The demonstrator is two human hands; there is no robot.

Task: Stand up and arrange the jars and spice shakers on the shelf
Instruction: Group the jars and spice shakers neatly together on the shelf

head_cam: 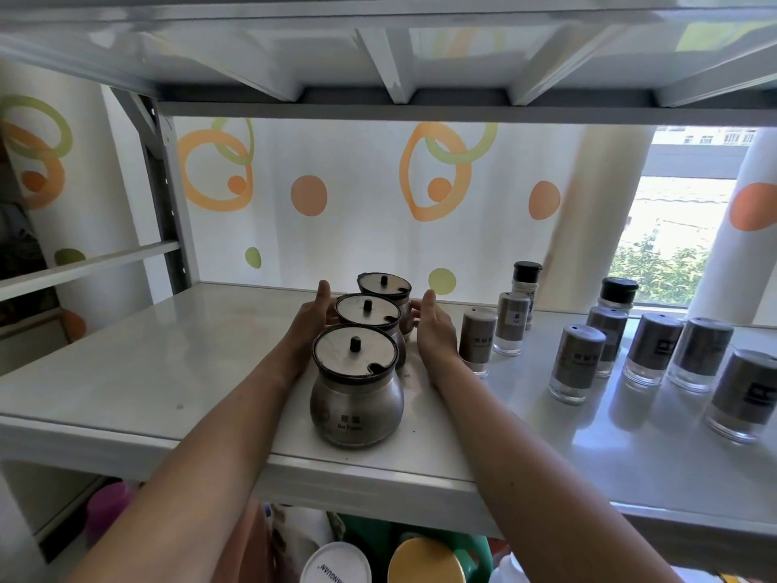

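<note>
Three round metal jars with knobbed lids stand upright in a line running front to back on the white shelf (126,372): the front jar (356,397), the middle jar (370,315) and the back jar (384,288). My left hand (313,317) lies flat against the left side of the middle jar, fingers straight. My right hand (435,326) lies against the right side of the middle and back jars, fingers straight. Several spice shakers stand upright to the right, the nearest (477,340) just beside my right wrist, and a black-capped one (525,288) at the back.
More shakers (576,363) (744,393) stand scattered on the right half of the shelf. A shelf board sits close overhead (378,44). A patterned curtain hangs behind, and a window shows at the right. Bottles and lidded containers (336,565) stand on the level below.
</note>
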